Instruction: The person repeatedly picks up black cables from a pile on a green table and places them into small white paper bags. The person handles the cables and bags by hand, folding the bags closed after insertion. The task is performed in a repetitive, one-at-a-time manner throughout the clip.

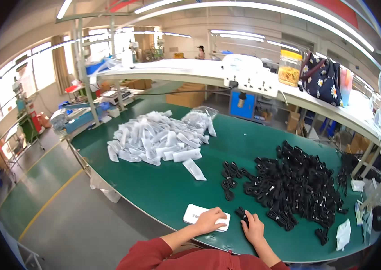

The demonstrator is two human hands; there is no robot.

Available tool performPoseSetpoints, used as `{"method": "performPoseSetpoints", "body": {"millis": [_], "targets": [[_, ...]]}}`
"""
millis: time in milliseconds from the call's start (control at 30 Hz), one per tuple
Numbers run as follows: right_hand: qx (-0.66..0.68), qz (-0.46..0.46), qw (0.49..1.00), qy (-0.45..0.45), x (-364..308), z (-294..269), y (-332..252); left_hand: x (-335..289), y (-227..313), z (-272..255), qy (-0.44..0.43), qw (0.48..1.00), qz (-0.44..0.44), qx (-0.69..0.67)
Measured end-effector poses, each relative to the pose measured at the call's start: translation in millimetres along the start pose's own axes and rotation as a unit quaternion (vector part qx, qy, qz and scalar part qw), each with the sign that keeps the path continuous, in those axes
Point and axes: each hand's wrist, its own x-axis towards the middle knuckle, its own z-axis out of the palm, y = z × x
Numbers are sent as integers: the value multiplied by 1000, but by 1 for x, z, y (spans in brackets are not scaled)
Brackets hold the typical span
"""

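Handling one black cord (240,212) at the near edge of the green table (154,195), with right hand (254,228) partly closed on it. Resting left hand (210,220), fingers bent, on a white stack (193,213) just to the left; cannot tell whether gripping any. Judged part-way, if counting the white packets (154,140) heaped at far left as finished; cannot confirm contents. Leaving, apparently, a large pile of cords (294,189) at right. Finding held cord dark, compactly bundled, no wrapper visible.

Tube lights (64,9), a yellow floor line (52,201) and heaped black cables (296,184) show a factory workshop.
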Motion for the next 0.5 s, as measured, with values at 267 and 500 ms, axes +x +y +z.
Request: {"method": "performPoseSetpoints", "body": {"millis": [267,500], "targets": [[-8,-1,1000,14,4,5,-2,0,-3,-4,-9,1000,-8,-1],[-14,-8,1000,21,4,5,0,0,0,-3,-3,1000,-12,5]]}}
